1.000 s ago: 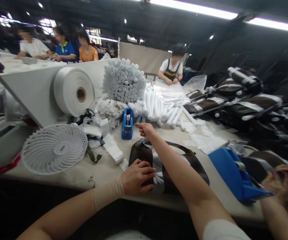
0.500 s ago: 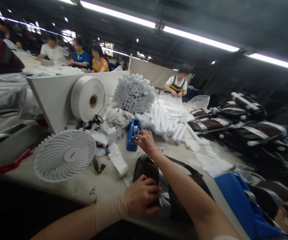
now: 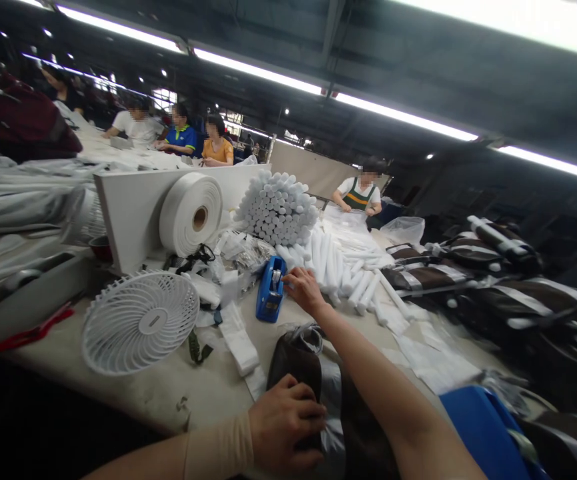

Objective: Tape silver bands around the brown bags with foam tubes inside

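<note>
Blue tape dispenser (image 3: 271, 293) standing on counter (image 3: 133, 400) just beside right hand (image 3: 304, 290), fingers open, holding nothing; left hand (image 3: 288, 423) half-closed, pressing brown bag (image 3: 293, 363).

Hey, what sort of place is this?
Probably a bag-making factory floor: workers sit along long tables, with a stack of white tubes, a tape dispenser and piled dark bags.

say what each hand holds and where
Left hand grips the near side of a dark brown bag; right hand holds nothing, its fingertips by a blue tape dispenser.
</note>
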A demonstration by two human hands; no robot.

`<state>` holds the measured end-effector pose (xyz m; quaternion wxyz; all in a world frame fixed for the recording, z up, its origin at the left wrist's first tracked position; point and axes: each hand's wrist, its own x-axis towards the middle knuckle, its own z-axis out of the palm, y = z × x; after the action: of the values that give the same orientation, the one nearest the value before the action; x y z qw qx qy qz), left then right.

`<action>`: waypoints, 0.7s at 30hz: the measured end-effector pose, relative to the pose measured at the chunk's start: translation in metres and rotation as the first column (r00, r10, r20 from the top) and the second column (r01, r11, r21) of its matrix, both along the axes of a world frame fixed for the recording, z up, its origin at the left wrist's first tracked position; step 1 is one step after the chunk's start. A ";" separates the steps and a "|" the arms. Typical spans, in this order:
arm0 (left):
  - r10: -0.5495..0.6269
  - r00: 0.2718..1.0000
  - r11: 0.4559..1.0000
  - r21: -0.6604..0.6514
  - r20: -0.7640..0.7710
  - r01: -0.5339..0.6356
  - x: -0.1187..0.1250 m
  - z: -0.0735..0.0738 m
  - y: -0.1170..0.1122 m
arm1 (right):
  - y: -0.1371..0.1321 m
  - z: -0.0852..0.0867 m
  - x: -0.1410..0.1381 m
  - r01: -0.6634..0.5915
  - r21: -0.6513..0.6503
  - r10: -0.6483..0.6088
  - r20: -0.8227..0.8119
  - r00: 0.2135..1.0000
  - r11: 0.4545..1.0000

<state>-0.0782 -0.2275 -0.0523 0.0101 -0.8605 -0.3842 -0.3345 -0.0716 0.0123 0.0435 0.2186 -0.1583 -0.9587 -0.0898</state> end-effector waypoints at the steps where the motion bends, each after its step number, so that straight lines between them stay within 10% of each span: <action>1: 0.002 1.000 1.000 0.008 -0.002 -0.002 0.000 0.001 0.000 | 0.007 0.000 -0.001 -0.047 0.002 0.047 0.032 0.998 0.999; 13: 0.098 0.995 0.950 0.297 -0.011 -0.090 0.005 -0.023 0.022 | 0.039 -0.008 -0.025 -0.435 -0.064 0.440 0.089 0.894 0.898; 21: 0.079 0.997 0.971 0.230 -0.024 -0.071 0.003 -0.014 0.016 | 0.045 -0.014 -0.023 -0.316 -0.170 0.275 -0.227 0.934 0.933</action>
<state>-0.0752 -0.2120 -0.0662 0.1282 -0.8439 -0.3750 -0.3617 -0.0946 0.0578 0.0291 0.3073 -0.0412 -0.9489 0.0590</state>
